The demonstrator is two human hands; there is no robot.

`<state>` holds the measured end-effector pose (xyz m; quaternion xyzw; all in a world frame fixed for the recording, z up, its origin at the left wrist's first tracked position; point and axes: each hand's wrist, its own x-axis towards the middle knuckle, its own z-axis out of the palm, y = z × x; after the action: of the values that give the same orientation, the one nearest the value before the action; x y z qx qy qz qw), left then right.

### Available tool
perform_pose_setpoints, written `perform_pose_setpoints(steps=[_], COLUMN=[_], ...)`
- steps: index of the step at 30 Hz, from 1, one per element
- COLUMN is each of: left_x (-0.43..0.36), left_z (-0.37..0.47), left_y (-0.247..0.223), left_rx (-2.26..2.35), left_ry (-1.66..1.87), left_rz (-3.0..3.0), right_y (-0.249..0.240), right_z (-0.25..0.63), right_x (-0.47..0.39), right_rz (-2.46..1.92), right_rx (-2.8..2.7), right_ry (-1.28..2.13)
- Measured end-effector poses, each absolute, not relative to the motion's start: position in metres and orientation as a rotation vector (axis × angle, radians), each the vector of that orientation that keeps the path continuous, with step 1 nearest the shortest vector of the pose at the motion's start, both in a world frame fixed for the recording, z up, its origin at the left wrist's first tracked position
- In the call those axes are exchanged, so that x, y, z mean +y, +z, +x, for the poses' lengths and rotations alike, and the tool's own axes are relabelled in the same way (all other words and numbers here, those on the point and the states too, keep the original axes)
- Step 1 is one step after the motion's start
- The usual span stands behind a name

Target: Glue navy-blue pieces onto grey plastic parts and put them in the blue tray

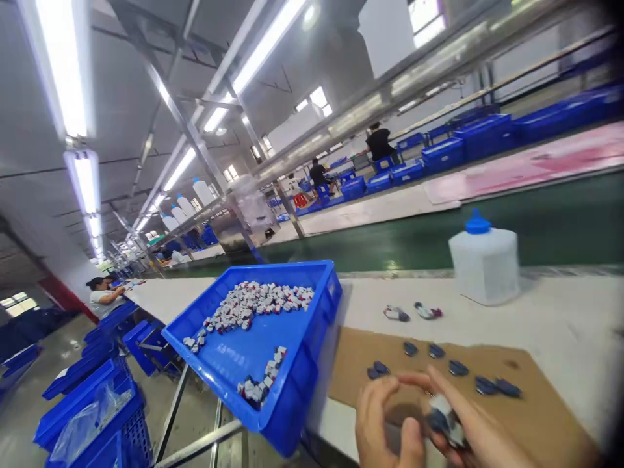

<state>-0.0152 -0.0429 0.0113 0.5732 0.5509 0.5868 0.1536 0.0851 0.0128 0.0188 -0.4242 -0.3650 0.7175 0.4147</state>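
Note:
My right hand (468, 416) is closed around a small white and dark grey piece (444, 419) at the lower right. Beside it, my left hand (383, 419) has its fingers curved and thumb apart, with nothing visible between them. Both hands are over a brown cardboard sheet (524, 377). Several dark pieces (458, 368) lie on the cardboard. Behind it, on the white table, are two small pieces, one white and grey (396, 313), the other with a reddish end (428, 311).
A blue tray (302, 364) holding many small white pieces (253, 302) stands left of the cardboard. A white bottle with a blue cap (484, 263) stands at the back right. Stacked blue crates (92, 403) are at lower left. People sit farther away.

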Motion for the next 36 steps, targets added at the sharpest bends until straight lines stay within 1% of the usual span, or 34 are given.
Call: perform_pose_setpoints(steps=[3, 5, 9, 13, 18, 24, 29, 32, 36], left_x=[-0.064, -0.069, -0.081, -0.095, -0.099, -0.085, -0.063, -0.056, -0.05], left_z=[-0.008, -0.002, 0.014, 0.03, 0.041, 0.046, 0.043, 0.039, 0.032], left_y=[0.041, 0.059, 0.077, 0.081, 0.083, 0.076, 0.06, 0.045, 0.03], left_rx=[1.39, 1.363, 1.323, 1.332, 1.294, 1.186, 1.175, 1.179, 1.248], left_ry=[1.555, 1.524, 1.411, 1.375, 1.308, 1.263, 1.282, 1.315, 1.352], left_rz=[1.946, 2.118, 2.391, 2.449, 2.56, 2.457, 2.323, 2.124, 1.593], right_y=[0.051, 0.062, 0.066, 0.065, 0.065, 0.069, 0.056, 0.042, 0.028], right_z=[0.091, 0.096, 0.114, 0.13, 0.139, 0.149, 0.152, 0.148, 0.137], right_x=[-0.013, -0.021, -0.031, -0.042, -0.05, -0.045, -0.034, -0.028, -0.019], right_rz=[-0.718, -0.443, -0.004, 0.15, 0.056, -0.212, -0.399, -0.493, -0.724], right_rx=[-0.576, -0.522, -0.653, -0.708, -0.749, -0.855, -0.949, -1.016, -0.959], right_ry=[2.046, 2.149, 2.129, 2.115, 2.014, 1.889, 1.761, 1.716, 1.757])
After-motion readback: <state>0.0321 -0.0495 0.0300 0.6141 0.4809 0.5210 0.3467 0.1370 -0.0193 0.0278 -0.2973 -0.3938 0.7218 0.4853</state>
